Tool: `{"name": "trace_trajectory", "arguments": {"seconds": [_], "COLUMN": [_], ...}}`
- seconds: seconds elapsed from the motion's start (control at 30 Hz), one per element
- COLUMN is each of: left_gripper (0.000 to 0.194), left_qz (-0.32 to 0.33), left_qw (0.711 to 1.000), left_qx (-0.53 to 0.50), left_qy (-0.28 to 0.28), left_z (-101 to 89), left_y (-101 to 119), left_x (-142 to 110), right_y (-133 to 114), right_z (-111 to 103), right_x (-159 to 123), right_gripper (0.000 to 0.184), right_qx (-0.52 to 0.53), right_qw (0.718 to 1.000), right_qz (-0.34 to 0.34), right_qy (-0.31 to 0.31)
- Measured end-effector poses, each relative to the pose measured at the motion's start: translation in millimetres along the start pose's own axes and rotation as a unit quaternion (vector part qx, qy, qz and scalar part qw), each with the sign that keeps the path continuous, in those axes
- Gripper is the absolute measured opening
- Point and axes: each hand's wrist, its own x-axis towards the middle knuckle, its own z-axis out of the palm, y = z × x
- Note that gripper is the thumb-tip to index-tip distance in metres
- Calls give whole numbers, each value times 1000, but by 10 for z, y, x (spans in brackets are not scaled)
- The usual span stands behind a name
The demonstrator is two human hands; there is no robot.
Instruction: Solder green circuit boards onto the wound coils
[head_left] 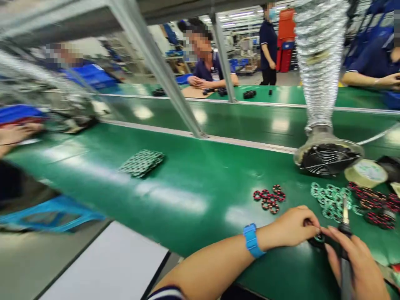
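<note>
My left hand (pixel 293 227), with a blue wristband, pinches a small dark ring with green on it (pixel 318 240) against the green bench mat (pixel 175 200). My right hand (pixel 356 266) grips a slim dark tool with a metal tip (pixel 345 216), the tip pointing up and close to the ring. Just beyond the hands lies a heap of green rings (pixel 331 202). To its left sits a small group of red-and-black ring coils (pixel 268 199), and more of these coils (pixel 371 202) lie on its right.
A round fan intake (pixel 326 158) on a silver flexible duct (pixel 320 62) stands at the right, beside a roll of tape (pixel 365 173). A stack of patterned sheets (pixel 141 162) lies mid-bench. Metal frame posts rise ahead, and co-workers (pixel 209 71) sit and stand beyond.
</note>
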Motion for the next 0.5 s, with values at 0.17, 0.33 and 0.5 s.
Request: {"name": "trace_trajectory", "arguments": {"seconds": [0.17, 0.33, 0.5], "left_gripper": [8, 8, 8], "left_qz": [0, -23, -38], "left_qw": [1000, 999, 997], "left_qx": [-26, -45, -52], "left_qy": [-5, -12, -37], "left_z": [-52, -59, -113], "left_y": [38, 72, 120], "left_x": [18, 33, 54], "right_y": [-200, -280, -243], "right_z": [-57, -151, -245], "right_x": [136, 195, 188], "right_gripper": [38, 38, 50], "right_qx": [-30, 12, 115], "right_qw": [999, 998, 987], "right_qz": [10, 42, 114], "right_qy": [-16, -41, 18]}}
